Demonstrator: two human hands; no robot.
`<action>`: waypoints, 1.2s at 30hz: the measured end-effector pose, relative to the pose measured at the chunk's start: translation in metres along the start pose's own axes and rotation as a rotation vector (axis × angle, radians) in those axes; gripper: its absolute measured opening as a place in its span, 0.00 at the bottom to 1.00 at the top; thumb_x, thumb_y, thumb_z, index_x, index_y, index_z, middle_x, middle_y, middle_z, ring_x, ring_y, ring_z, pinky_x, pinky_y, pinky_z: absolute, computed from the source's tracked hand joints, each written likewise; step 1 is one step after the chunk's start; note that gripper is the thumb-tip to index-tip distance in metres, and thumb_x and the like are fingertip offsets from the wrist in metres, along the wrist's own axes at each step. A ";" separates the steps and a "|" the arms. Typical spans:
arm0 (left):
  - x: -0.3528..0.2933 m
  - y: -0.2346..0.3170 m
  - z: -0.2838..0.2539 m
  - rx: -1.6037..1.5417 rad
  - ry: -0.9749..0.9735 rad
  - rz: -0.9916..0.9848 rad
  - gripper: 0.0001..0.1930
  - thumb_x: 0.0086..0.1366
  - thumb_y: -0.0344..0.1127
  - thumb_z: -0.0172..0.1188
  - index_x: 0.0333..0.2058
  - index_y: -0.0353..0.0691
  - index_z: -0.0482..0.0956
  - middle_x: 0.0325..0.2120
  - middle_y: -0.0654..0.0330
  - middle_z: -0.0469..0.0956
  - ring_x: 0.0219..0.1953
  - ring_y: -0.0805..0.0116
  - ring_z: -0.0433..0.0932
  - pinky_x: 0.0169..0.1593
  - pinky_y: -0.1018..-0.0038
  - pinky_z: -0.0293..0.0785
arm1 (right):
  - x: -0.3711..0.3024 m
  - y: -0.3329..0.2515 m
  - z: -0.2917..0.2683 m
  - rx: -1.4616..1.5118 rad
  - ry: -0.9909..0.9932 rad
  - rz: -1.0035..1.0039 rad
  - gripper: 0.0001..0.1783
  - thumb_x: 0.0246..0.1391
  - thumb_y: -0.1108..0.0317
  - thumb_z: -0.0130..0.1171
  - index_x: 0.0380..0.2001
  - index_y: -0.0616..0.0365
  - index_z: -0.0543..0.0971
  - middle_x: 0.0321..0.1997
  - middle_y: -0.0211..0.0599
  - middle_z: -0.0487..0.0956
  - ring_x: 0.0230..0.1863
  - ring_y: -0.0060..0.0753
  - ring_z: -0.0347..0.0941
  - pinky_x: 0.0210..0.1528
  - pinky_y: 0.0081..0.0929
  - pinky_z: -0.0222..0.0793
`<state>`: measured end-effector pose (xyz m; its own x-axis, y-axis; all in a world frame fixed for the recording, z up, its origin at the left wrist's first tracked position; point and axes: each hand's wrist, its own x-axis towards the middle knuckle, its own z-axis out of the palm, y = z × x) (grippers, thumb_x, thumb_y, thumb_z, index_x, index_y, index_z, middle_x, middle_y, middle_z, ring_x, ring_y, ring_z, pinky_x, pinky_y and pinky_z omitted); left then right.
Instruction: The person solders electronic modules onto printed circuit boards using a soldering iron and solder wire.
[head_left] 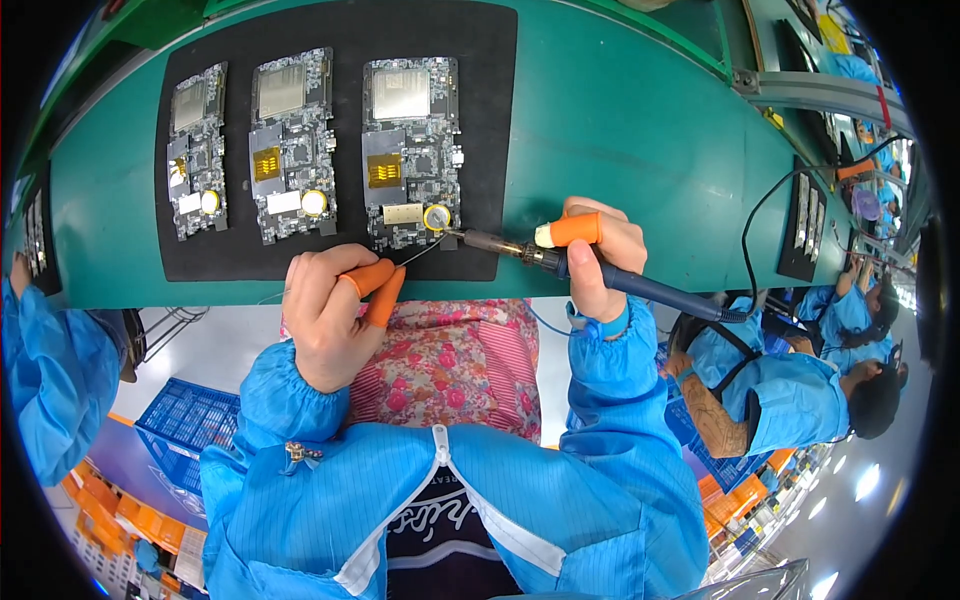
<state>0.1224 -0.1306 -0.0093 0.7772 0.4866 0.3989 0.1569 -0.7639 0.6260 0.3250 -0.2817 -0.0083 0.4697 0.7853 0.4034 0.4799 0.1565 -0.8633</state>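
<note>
My right hand (602, 262), with an orange finger cot, grips a soldering iron (640, 287) whose dark handle slants down to the right. Its tip meets the lower right of the nearest circuit board (412, 150), beside a round coin cell (437, 217). Between the orange-cotted fingertips of my left hand (335, 305) runs a thin solder wire (422, 252), its end at the iron's tip. Two similar boards, one in the middle (291, 145) and one on the left (198, 150), lie flat in the same row. All three carry a silver shield and a coin cell.
A black mat (345, 262) under the boards covers part of the green bench (620, 110). The iron's black cable (752, 240) loops up to the right. Another dark mat with boards (803, 225) lies farther right. Blue crates (190, 425) stand below; co-workers in blue (800, 385) sit nearby.
</note>
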 end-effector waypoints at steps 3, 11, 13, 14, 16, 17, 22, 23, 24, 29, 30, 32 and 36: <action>0.002 0.000 0.001 0.006 -0.012 0.017 0.13 0.36 0.21 0.69 0.23 0.35 0.75 0.30 0.60 0.74 0.28 0.65 0.72 0.29 0.72 0.62 | 0.000 0.000 0.000 -0.003 -0.010 0.008 0.11 0.45 0.69 0.51 0.20 0.69 0.75 0.10 0.36 0.63 0.12 0.30 0.58 0.14 0.27 0.50; 0.011 0.003 0.009 0.036 -0.055 0.061 0.13 0.37 0.20 0.68 0.24 0.33 0.75 0.29 0.57 0.74 0.28 0.61 0.71 0.28 0.71 0.64 | -0.003 0.000 0.003 -0.034 0.025 0.078 0.23 0.51 0.55 0.51 0.18 0.68 0.72 0.12 0.34 0.63 0.13 0.25 0.55 0.16 0.24 0.45; 0.012 0.004 0.011 0.041 -0.042 0.072 0.13 0.37 0.20 0.68 0.24 0.34 0.75 0.29 0.58 0.74 0.28 0.61 0.71 0.28 0.71 0.64 | -0.003 0.000 0.003 -0.035 0.024 0.066 0.22 0.51 0.55 0.51 0.18 0.68 0.73 0.12 0.34 0.63 0.13 0.25 0.56 0.16 0.24 0.45; 0.012 0.002 0.012 0.041 -0.042 0.071 0.13 0.37 0.20 0.68 0.24 0.34 0.75 0.29 0.58 0.74 0.28 0.61 0.71 0.28 0.71 0.64 | -0.002 -0.001 0.003 -0.035 0.024 0.066 0.22 0.51 0.55 0.51 0.18 0.68 0.73 0.12 0.34 0.63 0.13 0.25 0.56 0.16 0.24 0.45; 0.011 0.000 0.013 0.081 -0.047 0.092 0.10 0.40 0.25 0.68 0.23 0.37 0.75 0.29 0.62 0.74 0.26 0.66 0.71 0.28 0.73 0.62 | -0.002 -0.002 0.003 -0.051 0.019 0.071 0.22 0.51 0.55 0.51 0.18 0.68 0.73 0.12 0.34 0.63 0.13 0.25 0.56 0.16 0.24 0.45; 0.011 0.001 0.013 0.081 -0.047 0.092 0.10 0.40 0.25 0.68 0.23 0.37 0.75 0.29 0.62 0.74 0.26 0.66 0.71 0.28 0.73 0.62 | -0.002 -0.002 0.003 -0.051 0.019 0.071 0.22 0.51 0.55 0.51 0.18 0.68 0.73 0.12 0.34 0.63 0.13 0.25 0.56 0.16 0.24 0.45; 0.013 0.009 0.005 -0.122 -0.050 -0.139 0.13 0.42 0.21 0.67 0.28 0.34 0.74 0.33 0.56 0.72 0.30 0.61 0.73 0.37 0.70 0.69 | -0.003 0.003 -0.002 0.045 0.004 0.015 0.13 0.45 0.67 0.51 0.19 0.69 0.74 0.10 0.36 0.63 0.12 0.29 0.57 0.14 0.27 0.48; 0.017 0.013 0.000 -0.113 -0.044 -0.157 0.16 0.43 0.19 0.66 0.32 0.33 0.73 0.36 0.53 0.69 0.32 0.59 0.73 0.40 0.70 0.70 | -0.003 0.003 -0.004 0.046 0.005 0.015 0.13 0.45 0.67 0.51 0.19 0.69 0.74 0.10 0.36 0.63 0.12 0.29 0.57 0.14 0.27 0.48; 0.013 0.009 -0.001 -0.095 -0.026 -0.176 0.16 0.44 0.19 0.65 0.34 0.33 0.73 0.37 0.53 0.69 0.33 0.60 0.73 0.39 0.71 0.70 | -0.003 0.003 -0.005 0.065 0.037 0.030 0.14 0.46 0.66 0.51 0.19 0.68 0.74 0.11 0.36 0.63 0.12 0.28 0.57 0.15 0.27 0.47; 0.002 0.002 -0.012 -0.069 -0.052 -0.161 0.12 0.45 0.18 0.64 0.31 0.35 0.75 0.35 0.55 0.70 0.36 0.59 0.72 0.40 0.71 0.69 | -0.005 -0.006 0.000 0.041 0.157 0.149 0.24 0.48 0.53 0.51 0.15 0.68 0.69 0.13 0.35 0.65 0.15 0.27 0.56 0.17 0.26 0.46; 0.002 0.002 -0.011 -0.035 -0.045 -0.137 0.11 0.43 0.21 0.66 0.28 0.35 0.76 0.33 0.57 0.72 0.34 0.60 0.71 0.36 0.72 0.68 | -0.005 -0.006 0.000 0.041 0.157 0.148 0.24 0.48 0.53 0.51 0.15 0.68 0.69 0.13 0.35 0.65 0.15 0.27 0.56 0.17 0.26 0.46; 0.004 0.004 -0.012 0.018 -0.060 -0.087 0.11 0.42 0.23 0.67 0.28 0.35 0.77 0.33 0.59 0.72 0.33 0.61 0.71 0.35 0.72 0.67 | -0.003 -0.004 0.000 0.059 0.080 0.039 0.16 0.48 0.63 0.52 0.20 0.68 0.74 0.11 0.36 0.63 0.12 0.27 0.57 0.15 0.25 0.48; 0.006 0.005 -0.006 0.077 -0.072 -0.032 0.12 0.41 0.25 0.67 0.28 0.36 0.77 0.32 0.61 0.73 0.31 0.64 0.70 0.32 0.72 0.65 | -0.002 -0.001 0.002 0.059 0.024 0.002 0.13 0.45 0.67 0.52 0.20 0.69 0.74 0.10 0.36 0.63 0.12 0.30 0.57 0.14 0.27 0.48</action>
<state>0.1238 -0.1286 0.0002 0.8122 0.4820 0.3286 0.2271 -0.7801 0.5830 0.3222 -0.2824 -0.0094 0.4887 0.7709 0.4086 0.4351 0.1906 -0.8800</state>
